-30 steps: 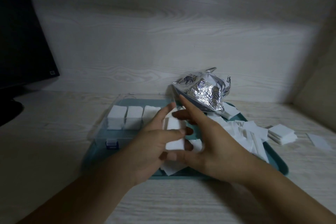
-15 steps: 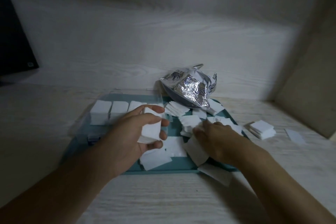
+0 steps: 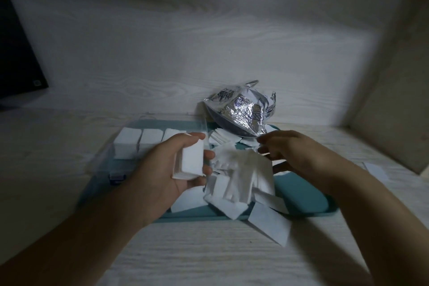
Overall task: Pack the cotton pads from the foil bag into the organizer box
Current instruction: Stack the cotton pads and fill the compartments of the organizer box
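My left hand (image 3: pixel 167 169) grips a stack of white cotton pads (image 3: pixel 191 161) just in front of the clear organizer box (image 3: pixel 111 153), whose compartments hold three rows of pads (image 3: pixel 139 139). A loose heap of pads (image 3: pixel 241 176) lies on the teal tray (image 3: pixel 308 199) to the right of the stack. My right hand (image 3: pixel 290 153) hovers over the heap's right side, fingers relaxed and spread, holding nothing. The crumpled silver foil bag (image 3: pixel 241 111) sits at the tray's far edge, behind the heap.
One pad (image 3: pixel 269 223) hangs over the tray's near edge onto the pale wooden desk. Another pad (image 3: pixel 376 169) lies on the desk at the right. A dark monitor (image 3: pixel 16 53) stands at the far left. A wall panel closes the back and right.
My right hand has lifted off the heap and drawn back to the right, leaving the pads pushed together. My left hand keeps its stack and has shifted slightly toward the box.
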